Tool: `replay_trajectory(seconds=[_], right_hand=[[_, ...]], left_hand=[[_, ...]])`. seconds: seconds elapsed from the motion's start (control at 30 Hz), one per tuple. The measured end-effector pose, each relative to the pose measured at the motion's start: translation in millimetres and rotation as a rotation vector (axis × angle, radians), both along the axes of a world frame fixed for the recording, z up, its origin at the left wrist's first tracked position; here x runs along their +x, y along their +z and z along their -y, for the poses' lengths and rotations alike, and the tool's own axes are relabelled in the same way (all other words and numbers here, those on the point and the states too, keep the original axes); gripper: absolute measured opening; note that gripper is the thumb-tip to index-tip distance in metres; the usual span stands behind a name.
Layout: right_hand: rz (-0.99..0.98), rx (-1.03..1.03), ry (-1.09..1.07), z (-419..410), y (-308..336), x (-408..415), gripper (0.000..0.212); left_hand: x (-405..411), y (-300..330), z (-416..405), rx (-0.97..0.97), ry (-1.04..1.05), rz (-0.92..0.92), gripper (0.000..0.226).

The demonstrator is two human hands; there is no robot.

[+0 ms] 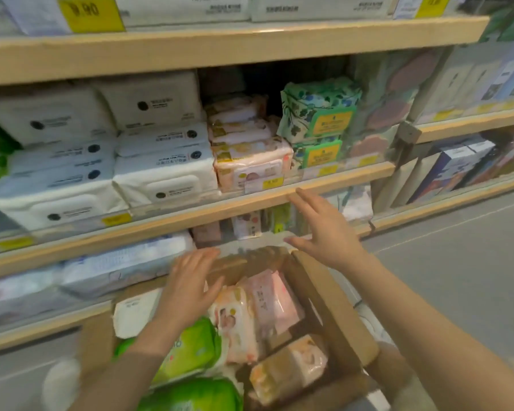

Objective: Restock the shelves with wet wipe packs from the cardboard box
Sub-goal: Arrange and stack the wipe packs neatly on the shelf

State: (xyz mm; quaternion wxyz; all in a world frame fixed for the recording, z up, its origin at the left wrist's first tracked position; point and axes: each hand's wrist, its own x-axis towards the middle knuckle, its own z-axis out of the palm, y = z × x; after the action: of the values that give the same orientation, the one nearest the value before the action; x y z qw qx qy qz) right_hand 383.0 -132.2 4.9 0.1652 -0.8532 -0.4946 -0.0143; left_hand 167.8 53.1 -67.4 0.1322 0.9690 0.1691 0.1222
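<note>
Both hands were empty, hovering over the open brown cardboard box (333, 307) in front of the wooden store shelves (190, 213). Left hand (187, 287) had fingers spread and straight, palm down, just above the pale pink plastic-wrapped wet wipe packs (258, 310) standing on edge in the box; contact unclear. Right hand (324, 232) was higher, fingers extended, near the shelf edge, gripping nothing.

Box also held lime green soft wipe packs (190, 348), a white pack (134, 315) and a peach-wrapped pack (291, 369) lying flat near the front. Matching stack of pink packs on the middle shelf (250, 161) sat between white wipe packs with black dots (161, 170) and green floral packs (318, 114); dark gap above and behind that stack looked like the free slot.

Handling guess: packs likely soft, squashy, moderately heavy from wet contents, film wrap slick. Best hold probably across the short sides or around the thick middle, thumb opposite fingers, not by the rigid flip lid or the crimped end seams. Not fragile, but could sag or slip if pinched by a corner.
</note>
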Motion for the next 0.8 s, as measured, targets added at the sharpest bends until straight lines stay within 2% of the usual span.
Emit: replay_trajectory(seconds=[0.13,0.23,0.47,0.6,0.7,0.73,0.8], right_hand=[[-0.134,-0.126,0.065,21,-59,-56,0.077],[-0.226,-0.220,0.113,30,-101,-86,0.073],[-0.585,-0.290,-0.030,-3,-169,-114,0.077],[-0.795,-0.309,-0.179,-29,-210,-121,0.091],[-0.857,-0.239,-0.301,-46,-242,-127,0.103],[-0.859,-0.216,-0.343,-51,-244,-129,0.104],[-0.872,-0.182,-0.419,-59,-251,-130,0.091]], left_hand=[[-75,-57,16,-0.087,0.052,-0.171,0.054],[-115,-87,26,-0.090,0.016,-0.241,0.059],[-126,-94,11,-0.017,0.068,-0.418,0.077],[-129,-102,8,-0.003,0.037,-0.331,0.075],[-127,-104,8,0.003,0.050,-0.296,0.075],[-126,-105,7,0.010,0.054,-0.295,0.075],[-126,-106,6,0.020,0.062,-0.290,0.075]])
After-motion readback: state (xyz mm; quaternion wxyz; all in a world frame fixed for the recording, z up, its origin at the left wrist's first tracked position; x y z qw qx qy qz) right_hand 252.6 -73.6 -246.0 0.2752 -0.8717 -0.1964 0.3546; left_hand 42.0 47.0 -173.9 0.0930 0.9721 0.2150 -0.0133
